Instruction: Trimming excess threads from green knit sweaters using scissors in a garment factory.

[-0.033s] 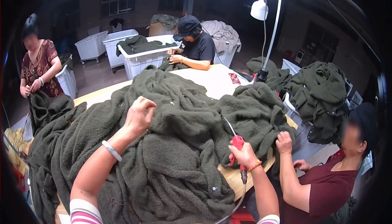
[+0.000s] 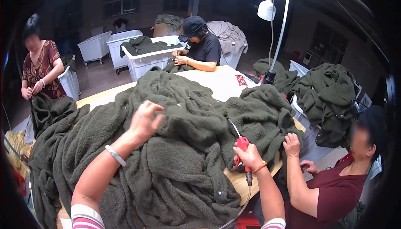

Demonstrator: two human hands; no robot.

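Right hand point(image 2: 247, 156), near and right of centre, is wrapped around a red-handled tool point(image 2: 243, 145) whose thin metal tip points up and left over the cloth; a dark cord end hangs below the fist. Left hand point(image 2: 144, 120), a little farther and to the left, hovers with fingers loosely spread just above a big heap of dark green fleece garments point(image 2: 167, 145), holding nothing; a pale bangle sits on that wrist. Fleece covers most of a pale wooden table point(image 2: 236, 179), whose bare edge shows beside the right hand. At the near right, another person's hand point(image 2: 291, 144) rests on the fleece edge. Farther left, a standing person handles more green fleece. At the far side, a seated person in a dark cap works before white bins point(image 2: 144, 59), and a white lamp point(image 2: 266, 9) hangs far right.
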